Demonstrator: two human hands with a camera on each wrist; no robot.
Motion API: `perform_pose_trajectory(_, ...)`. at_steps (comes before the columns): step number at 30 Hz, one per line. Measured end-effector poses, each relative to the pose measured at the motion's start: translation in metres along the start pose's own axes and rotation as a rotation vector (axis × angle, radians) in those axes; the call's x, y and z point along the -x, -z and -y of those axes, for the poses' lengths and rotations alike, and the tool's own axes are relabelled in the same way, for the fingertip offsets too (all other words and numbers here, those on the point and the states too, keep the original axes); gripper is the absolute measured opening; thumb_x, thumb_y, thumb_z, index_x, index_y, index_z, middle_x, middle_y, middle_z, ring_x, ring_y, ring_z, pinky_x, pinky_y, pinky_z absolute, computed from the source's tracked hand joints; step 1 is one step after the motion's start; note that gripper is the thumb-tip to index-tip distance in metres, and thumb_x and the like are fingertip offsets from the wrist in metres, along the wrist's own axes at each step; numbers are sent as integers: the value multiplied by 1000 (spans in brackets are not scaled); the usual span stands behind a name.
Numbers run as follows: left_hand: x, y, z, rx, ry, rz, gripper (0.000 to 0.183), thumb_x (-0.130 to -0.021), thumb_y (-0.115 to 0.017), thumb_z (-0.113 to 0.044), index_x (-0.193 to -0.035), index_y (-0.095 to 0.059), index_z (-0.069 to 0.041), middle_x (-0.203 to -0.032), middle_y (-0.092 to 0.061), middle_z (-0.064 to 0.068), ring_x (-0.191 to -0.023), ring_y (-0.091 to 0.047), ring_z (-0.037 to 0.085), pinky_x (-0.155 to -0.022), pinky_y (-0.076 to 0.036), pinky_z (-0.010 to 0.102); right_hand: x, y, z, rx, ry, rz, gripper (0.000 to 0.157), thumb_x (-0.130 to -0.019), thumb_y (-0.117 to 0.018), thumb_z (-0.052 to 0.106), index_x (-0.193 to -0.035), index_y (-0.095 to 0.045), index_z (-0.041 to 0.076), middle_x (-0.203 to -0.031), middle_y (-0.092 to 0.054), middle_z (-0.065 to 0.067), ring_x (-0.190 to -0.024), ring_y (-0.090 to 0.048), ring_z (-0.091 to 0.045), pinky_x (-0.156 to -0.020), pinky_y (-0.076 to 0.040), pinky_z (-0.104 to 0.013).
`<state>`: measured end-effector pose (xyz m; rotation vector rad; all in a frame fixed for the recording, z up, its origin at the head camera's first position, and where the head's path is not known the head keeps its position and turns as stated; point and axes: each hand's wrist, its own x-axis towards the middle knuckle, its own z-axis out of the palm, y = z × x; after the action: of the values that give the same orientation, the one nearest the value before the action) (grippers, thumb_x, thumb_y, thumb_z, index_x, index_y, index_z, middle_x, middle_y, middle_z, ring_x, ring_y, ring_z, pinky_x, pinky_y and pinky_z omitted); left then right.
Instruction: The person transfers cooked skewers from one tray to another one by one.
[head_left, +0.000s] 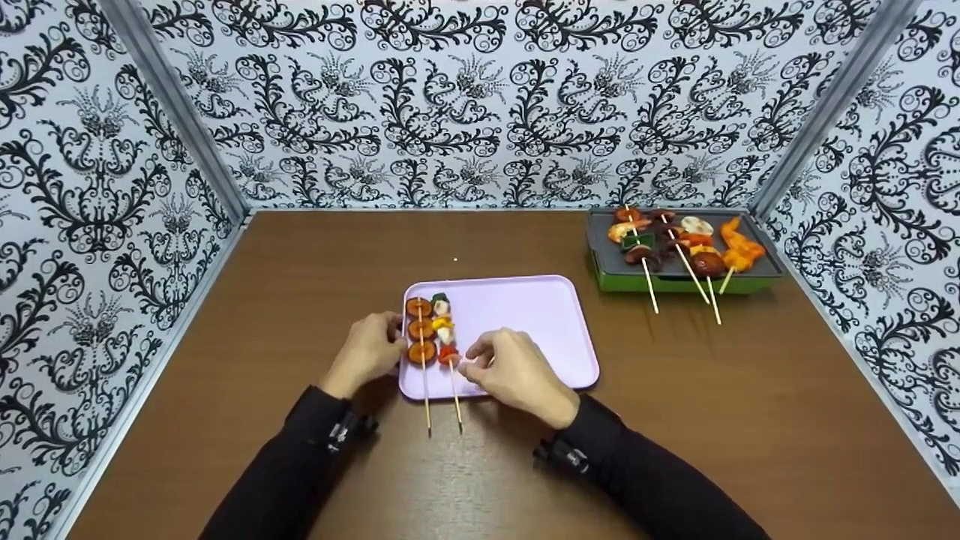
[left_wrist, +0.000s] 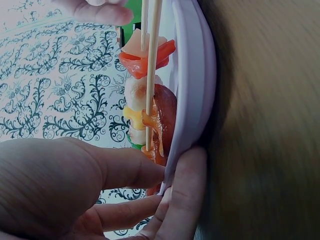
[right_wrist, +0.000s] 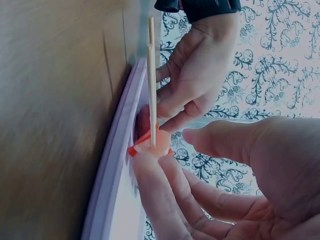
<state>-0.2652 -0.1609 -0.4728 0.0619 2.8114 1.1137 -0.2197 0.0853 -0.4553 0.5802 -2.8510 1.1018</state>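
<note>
While skewers [head_left: 421, 328] lie between them, the left hand [head_left: 367, 351] pinches the tray [head_left: 525, 322]; the right hand [head_left: 517, 371], thumb apart, perhaps touches one.

The head view looks forward and down from above the near side of the bench [head_left: 480, 480], far enough back to take in the lilac tray [head_left: 525, 322] at centre, the griddle [head_left: 675, 285] at upper right and the patterned walls [head_left: 480, 97] along the top and sides. The left wrist view is close and low, turned sideways: bench at right, left hand [head_left: 367, 349] at lower left. The right wrist view, also close and sideways, puts the bench at left, the right hand [head_left: 517, 371] at lower right. Both wrist views share the tray's rim and the red pepper piece [left_wrist: 145, 62]; each catches the opposite hand near the top.
</note>
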Motion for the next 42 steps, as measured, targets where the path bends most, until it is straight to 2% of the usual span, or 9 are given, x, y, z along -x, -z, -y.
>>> perform_pose_trajectory(5,1,0,0,12,-16,-5,46,-89,-60,-8,-134,-59,-2,-94,-67,13,-67,-68,18,-50,-56,28,0,6,-2,4,13,-51,31,-81,-79,39,-97,-75,12,-78,-70,6,-71,-63,-7,-67,-51,-27)
perform_pose_trajectory(12,2,0,0,26,-21,-10,47,-88,-59,-7,-134,-59,-1,-93,-66,13,-63,-67,17,-49,-56,28,0,17,-10,33,12,-110,37,-80,-80,41,-106,-72,15,-96,-71,-3,-92,-68,-18,-82,-54,-36)
perform_pose_trajectory(20,3,1,-1,30,-10,-8,45,-89,-60,-7,-134,-59,-2,-93,-65,13,-63,-67,18,-50,-56,28,1,35,-29,39,45,-160,46,-81,-81,38,-116,-70,11,-107,-67,-11,-100,-63,-27,-84,-54,-36)
perform_pose_trajectory(26,2,0,-1,43,3,3,46,-90,-60,-9,-135,-58,-1,-96,-64,15,-68,-67,19,-51,-57,29,3,48,-46,85,104,-203,55,-79,-81,41,-124,-67,13,-115,-66,-7,-104,-62,-25,-85,-54,-37)
perform_pose_trajectory(32,1,0,-1,48,6,5,47,-90,-60,-8,-136,-57,-1,-97,-64,15,-71,-68,21,-52,-58,29,6,63,-62,134,148,-260,61,-78,-82,42,-130,-65,16,-123,-65,-3,-117,-60,-20,-100,-49,-41)
perform_pose_trajectory(39,-2,-1,2,-93,-65,-68,43,-87,-62,-11,-130,-63,-2,-86,-66,7,-82,-64,21,-63,-55,26,12,76,-80,171,120,-291,64,-76,-84,41,-131,-64,17,-126,-62,-7,-120,-56,-27,-104,-43,-47)
perform_pose_trajectory(42,-2,-2,2,-84,-60,-65,43,-87,-63,-11,-130,-63,-2,-86,-66,7,-82,-65,22,-62,-56,27,15,82,-85,187,90,-305,66,-75,-84,41,-133,-63,18,-130,-59,-8,-121,-53,-31,-103,-41,-50)
